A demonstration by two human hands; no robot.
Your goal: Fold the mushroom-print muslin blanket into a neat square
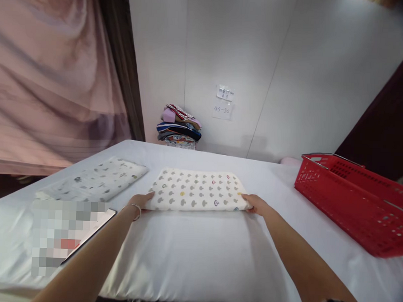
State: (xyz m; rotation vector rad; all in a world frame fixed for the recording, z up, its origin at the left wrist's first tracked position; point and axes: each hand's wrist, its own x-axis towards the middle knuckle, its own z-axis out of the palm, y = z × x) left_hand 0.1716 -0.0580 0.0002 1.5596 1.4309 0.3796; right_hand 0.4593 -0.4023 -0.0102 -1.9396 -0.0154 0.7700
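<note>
Gripping the near corners of the folded mushroom-print cloth (195,191), the left hand (141,202) and right hand (255,204) are closed on the fabric, which lies flat on the white table (270,176). At left lie a second printed cloth (103,178) and a partly blurred, dark-edged flat item (100,222), overlapped in view by the left forearm (91,262). A red basket (342,210) stands at right; a fabric stack (179,127) sits beyond the far edge.

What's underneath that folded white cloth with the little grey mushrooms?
The white fabric-covered table shows around the folded white mushroom-print cloth; whatever lies directly underneath is covered.
</note>
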